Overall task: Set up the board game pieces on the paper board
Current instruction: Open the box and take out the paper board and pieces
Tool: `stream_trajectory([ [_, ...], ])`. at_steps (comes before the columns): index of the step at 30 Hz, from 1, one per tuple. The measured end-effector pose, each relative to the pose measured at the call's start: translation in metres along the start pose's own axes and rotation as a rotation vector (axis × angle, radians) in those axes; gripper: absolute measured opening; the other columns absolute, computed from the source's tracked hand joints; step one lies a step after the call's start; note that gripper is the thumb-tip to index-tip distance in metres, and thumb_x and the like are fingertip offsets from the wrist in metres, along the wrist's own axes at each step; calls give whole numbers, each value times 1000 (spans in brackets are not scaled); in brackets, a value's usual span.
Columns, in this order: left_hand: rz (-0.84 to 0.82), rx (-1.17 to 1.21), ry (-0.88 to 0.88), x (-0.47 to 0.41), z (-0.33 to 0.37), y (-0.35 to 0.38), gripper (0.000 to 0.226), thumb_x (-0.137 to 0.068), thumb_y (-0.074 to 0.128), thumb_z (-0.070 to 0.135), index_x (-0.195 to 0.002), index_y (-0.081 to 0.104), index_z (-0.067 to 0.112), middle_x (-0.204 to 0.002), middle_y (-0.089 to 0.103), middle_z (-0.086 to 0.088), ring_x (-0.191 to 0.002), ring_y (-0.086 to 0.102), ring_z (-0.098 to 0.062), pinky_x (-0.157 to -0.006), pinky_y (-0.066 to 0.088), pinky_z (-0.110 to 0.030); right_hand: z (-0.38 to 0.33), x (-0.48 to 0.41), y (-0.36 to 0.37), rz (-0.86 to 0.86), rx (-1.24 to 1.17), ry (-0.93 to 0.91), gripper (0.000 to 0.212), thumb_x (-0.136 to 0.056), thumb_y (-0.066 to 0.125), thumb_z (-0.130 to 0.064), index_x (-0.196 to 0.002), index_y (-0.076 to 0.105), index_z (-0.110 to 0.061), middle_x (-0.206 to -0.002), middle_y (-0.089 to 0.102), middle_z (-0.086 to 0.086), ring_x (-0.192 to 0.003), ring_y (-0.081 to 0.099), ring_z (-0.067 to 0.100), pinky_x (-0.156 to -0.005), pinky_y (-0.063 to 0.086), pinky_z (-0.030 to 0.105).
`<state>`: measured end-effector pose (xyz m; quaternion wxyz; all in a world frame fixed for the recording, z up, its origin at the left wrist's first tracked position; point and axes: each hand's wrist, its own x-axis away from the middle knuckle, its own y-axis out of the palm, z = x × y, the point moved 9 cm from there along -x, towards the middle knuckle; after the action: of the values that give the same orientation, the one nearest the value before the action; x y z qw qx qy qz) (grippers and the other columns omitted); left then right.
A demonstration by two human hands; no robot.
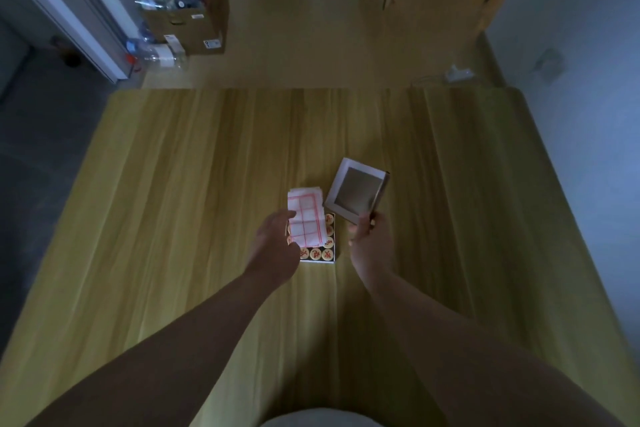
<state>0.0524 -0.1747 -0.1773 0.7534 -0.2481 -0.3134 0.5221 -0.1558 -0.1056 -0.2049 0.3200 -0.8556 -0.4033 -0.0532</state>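
The left hand (275, 236) holds the paper board (306, 218), folded into a small packet with its red grid showing. Its fingers are closed on the packet's left edge, with the thumb on top. The packet sits just above the open box (330, 262), which lies on the counter (207, 184) near its middle. The round pieces (316, 253) are packed in rows inside the box, and most of them are hidden under the paper. The right hand (369, 234) has its fingers clamped on the lower corner of the lid (356, 194), which is tilted up with its hollow side towards the camera, just right of the box.

The setup has barely begun: no piece is out and the board is not spread. Both hands are full, which is the main risk. Shaking the paper open with one hand over the box could snag a piece or nudge the box, and round pieces roll. The corner grip on the lid looks slight, so the lid could slip and drop onto the pieces. The safer course is probably to put the lid down well apart from the box, then unfold the board on bare counter. Thin creased paper may tear if pulled hard — and may not lie flat.
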Motion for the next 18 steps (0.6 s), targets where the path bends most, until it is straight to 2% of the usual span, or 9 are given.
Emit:
stream_trajectory([
  [2, 10, 32, -55, 1, -5, -1, 57, -84, 64, 5, -138, 50, 18, -136, 53, -3, -119, 54, -21, -91, 43, -30, -3, 2, -2, 12, 1, 7, 33, -106, 34, -45, -106, 54, -18, -87, 70, -4, -75, 70, 21, -71, 58, 46],
  [4, 21, 113, -125, 1, -13, -2, 44, -92, 62, 17, -135, 54, 20, -127, 59, -2, -110, 59, -18, -86, 48, -31, -10, 5, -2, 9, 2, 11, 39, -106, 31, -45, -112, 55, -15, -88, 71, -4, -77, 69, 20, -69, 55, 39],
  [7, 47, 510, -336, -3, -25, -5, 29, -95, 56, 41, -115, 65, 22, -102, 71, 4, -91, 70, -21, -83, 57, -41, -24, 13, 21, -131, -42, -5, 39, -105, 30, -51, -109, 56, -23, -83, 72, -4, -75, 70, 18, -66, 57, 41],
  [9, 120, 683, -426, -4, -30, -16, 17, -99, 54, 31, -96, 67, 21, -86, 73, 3, -79, 72, -23, -78, 58, -42, -35, 19, 44, -248, -44, -42, 36, -105, 32, -49, -100, 59, -26, -78, 73, -3, -74, 70, 19, -71, 58, 44],
  [12, 228, 669, -480, -7, -47, -43, 17, -97, 57, 15, -87, 67, 24, -72, 74, -1, -72, 73, -26, -78, 60, -46, -56, 31, 72, -403, 51, -137, 38, -106, 32, -45, -95, 64, -25, -76, 73, -3, -75, 68, 17, -64, 55, 36],
  [14, 283, 712, -526, -16, -66, -60, 13, -96, 57, 11, -93, 68, 17, -70, 73, -3, -70, 72, -26, -78, 60, -45, -67, 35, 82, -449, 164, -182, 40, -107, 31, -45, -101, 65, -24, -76, 70, -7, -72, 67, 12, -60, 50, 26],
  [16, 367, 752, -602, -31, -87, -86, 11, -95, 60, 9, -106, 62, 11, -80, 72, -7, -71, 72, -24, -73, 61, -40, -74, 35, 92, -445, 247, -213, 38, -106, 32, -44, -111, 64, -25, -77, 65, -7, -71, 66, 14, -65, 53, 31],
  [18, 442, 736, -654, -53, -110, -116, 24, -92, 64, 8, -112, 53, 15, -92, 68, -11, -74, 72, -25, -65, 61, -36, -77, 32, 101, -444, 309, -228, 35, -106, 33, -42, -114, 62, -25, -77, 64, -5, -72, 67, 19, -66, 53, 34],
])
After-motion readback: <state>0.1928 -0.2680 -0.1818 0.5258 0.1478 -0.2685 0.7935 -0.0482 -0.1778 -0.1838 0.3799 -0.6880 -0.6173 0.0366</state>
